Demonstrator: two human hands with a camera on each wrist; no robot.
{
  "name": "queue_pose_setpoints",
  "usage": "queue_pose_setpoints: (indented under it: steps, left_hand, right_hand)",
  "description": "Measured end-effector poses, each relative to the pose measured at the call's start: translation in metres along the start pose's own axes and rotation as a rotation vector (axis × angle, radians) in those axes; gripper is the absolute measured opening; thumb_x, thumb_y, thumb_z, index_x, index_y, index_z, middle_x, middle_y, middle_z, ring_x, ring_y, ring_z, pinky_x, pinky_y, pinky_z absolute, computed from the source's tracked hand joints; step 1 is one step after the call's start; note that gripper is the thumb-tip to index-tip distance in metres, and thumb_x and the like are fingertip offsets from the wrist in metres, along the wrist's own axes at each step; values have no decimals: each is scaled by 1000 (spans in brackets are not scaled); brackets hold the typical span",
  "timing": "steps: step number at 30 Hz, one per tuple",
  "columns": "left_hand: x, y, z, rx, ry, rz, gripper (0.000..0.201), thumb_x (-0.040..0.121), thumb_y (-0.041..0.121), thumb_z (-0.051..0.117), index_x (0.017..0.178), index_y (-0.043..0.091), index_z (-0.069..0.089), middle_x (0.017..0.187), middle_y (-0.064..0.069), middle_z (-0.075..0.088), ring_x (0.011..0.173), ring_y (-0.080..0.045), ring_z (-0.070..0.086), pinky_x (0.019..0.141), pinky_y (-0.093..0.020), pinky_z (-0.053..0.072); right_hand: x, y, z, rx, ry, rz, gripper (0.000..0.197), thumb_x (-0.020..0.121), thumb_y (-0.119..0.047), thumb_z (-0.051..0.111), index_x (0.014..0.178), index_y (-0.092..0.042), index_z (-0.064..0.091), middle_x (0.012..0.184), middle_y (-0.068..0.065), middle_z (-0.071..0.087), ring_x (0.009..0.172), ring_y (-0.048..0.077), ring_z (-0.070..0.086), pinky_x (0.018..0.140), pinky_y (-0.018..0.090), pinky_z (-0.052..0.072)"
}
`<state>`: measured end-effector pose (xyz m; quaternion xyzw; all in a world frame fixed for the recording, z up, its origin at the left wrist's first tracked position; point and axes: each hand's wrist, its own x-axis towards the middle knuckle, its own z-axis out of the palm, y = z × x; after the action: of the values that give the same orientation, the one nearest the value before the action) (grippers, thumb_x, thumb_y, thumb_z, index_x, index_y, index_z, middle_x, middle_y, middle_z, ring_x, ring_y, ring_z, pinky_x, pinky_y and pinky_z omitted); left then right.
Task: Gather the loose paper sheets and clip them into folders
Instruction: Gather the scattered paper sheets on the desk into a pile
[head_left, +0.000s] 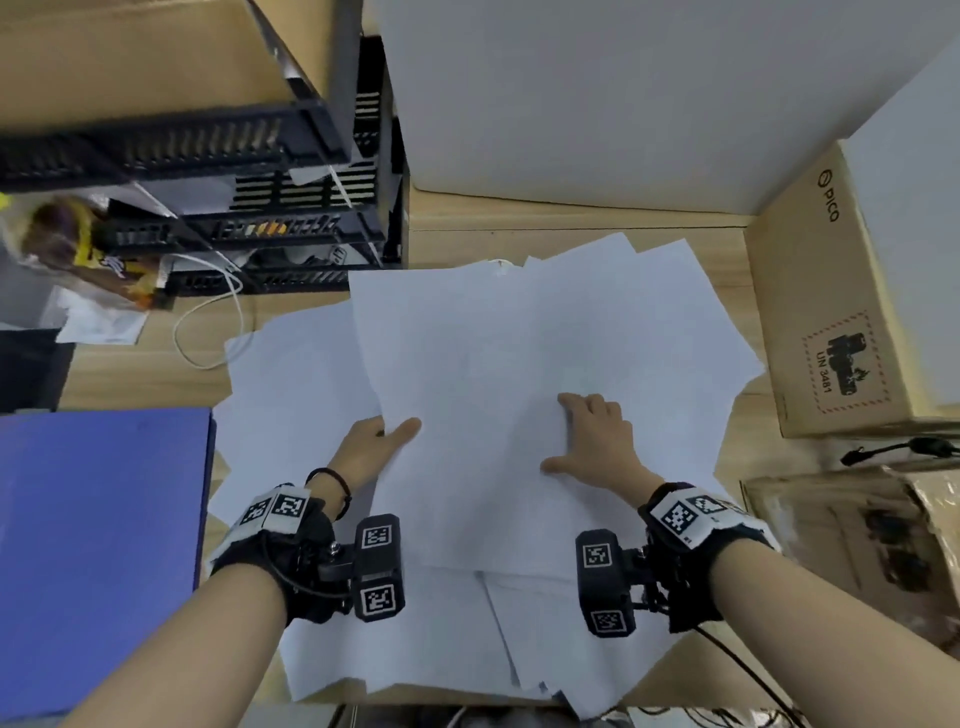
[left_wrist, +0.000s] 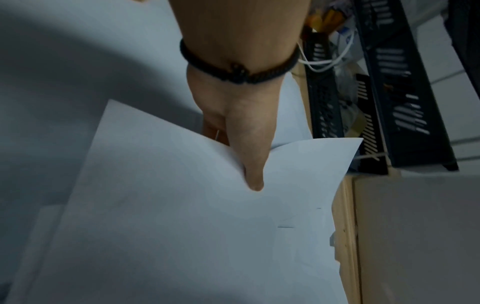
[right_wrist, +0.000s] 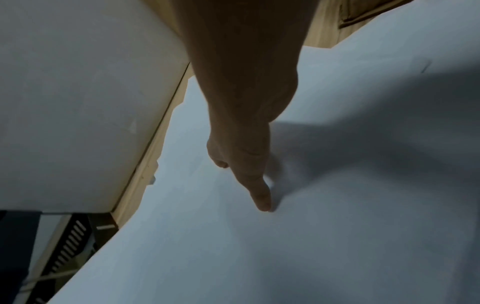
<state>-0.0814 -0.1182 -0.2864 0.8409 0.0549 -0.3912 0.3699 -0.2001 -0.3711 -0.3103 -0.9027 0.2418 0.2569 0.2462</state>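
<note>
Several loose white paper sheets (head_left: 519, 364) lie fanned out over the wooden desk (head_left: 571, 234). My left hand (head_left: 382, 441) pinches the left edge of the top sheet (left_wrist: 182, 226), thumb (left_wrist: 253, 164) on top and the other fingers hidden beneath it. That edge is lifted slightly off the pile. My right hand (head_left: 597, 441) rests on the same pile, thumb spread out to the side and fingertips (right_wrist: 262, 201) pressing down on the paper (right_wrist: 311, 246). A blue folder (head_left: 104, 545) lies flat at the left, beside the pile.
A black tray rack (head_left: 234, 156) stands at the back left, with a white cable (head_left: 208, 322) looping in front of it. A big white box (head_left: 597, 104) fills the back. Cardboard boxes (head_left: 831, 312) stand along the right. The desk's near edge runs just below the pile.
</note>
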Motion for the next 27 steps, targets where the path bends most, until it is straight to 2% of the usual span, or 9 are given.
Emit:
queue_pose_setpoints:
  steps: [6,9,12,13,15,18,20,23,27]
  left_hand:
    - [-26,-44,-17,-63,-30,-81,53,92,40,58,58,21,23,37,13,22,29,-3,23,37,-13,22]
    - [-34,-74,-27,-77,-45,-161,44,92,46,55,66,16,36,57,4,32,47,-9,34,49,-22,27]
    - [-43,-98,-38,-106,-86,-203,52,90,54,54,103,4,55,82,-1,54,75,-14,54,65,-24,41]
    - [-46,-104,-41,-128,-88,-198,47,91,52,53,101,6,57,86,-1,57,79,-14,56,68,-22,42]
    - [-58,-111,-48,-159,-95,-181,32,93,45,53,81,16,53,80,2,57,74,-9,54,65,-19,42]
    - [-71,-121,-55,-208,-60,-155,25,92,45,56,80,23,54,82,7,60,80,-11,58,75,-24,44]
    - [-73,-134,-59,-234,-52,-130,26,89,50,57,88,24,61,92,6,66,91,-14,62,78,-23,46]
    - [-73,-150,-63,-247,-62,-109,38,90,52,54,94,15,63,94,1,66,87,-15,62,78,-21,45]
    - [-79,-157,-60,-370,-29,-58,36,98,24,51,133,18,44,128,3,57,116,-16,56,105,-34,42]
  right_hand:
    - [-27,-24,35,-68,39,-43,93,66,-44,82,142,-20,34,142,9,32,132,30,30,105,41,33]
    - [-35,-39,44,-88,14,-77,92,67,-43,82,142,-17,35,148,8,30,138,29,27,108,42,30]
    - [-40,-59,50,-94,-16,-108,91,69,-44,81,142,-17,35,146,5,36,135,27,33,107,41,31]
    - [-41,-67,51,-105,-35,-124,90,70,-44,80,142,-17,35,144,5,39,133,26,36,106,41,31]
    - [-42,-83,56,-116,-88,-164,87,70,-46,80,141,-18,35,139,3,44,129,26,40,104,40,32]
    - [-43,-106,65,-131,-176,-224,86,70,-46,79,141,-21,37,135,3,48,125,26,42,103,39,34]
    - [-46,-118,75,-168,-220,-262,84,70,-46,79,140,-23,39,136,4,43,126,26,39,103,39,34]
    - [-51,-133,93,-202,-226,-329,77,69,-43,81,133,-22,45,137,4,35,126,26,34,102,37,33]
    - [-55,-147,109,-209,-165,-377,79,64,-41,84,128,-17,44,138,3,33,125,27,35,99,37,36]
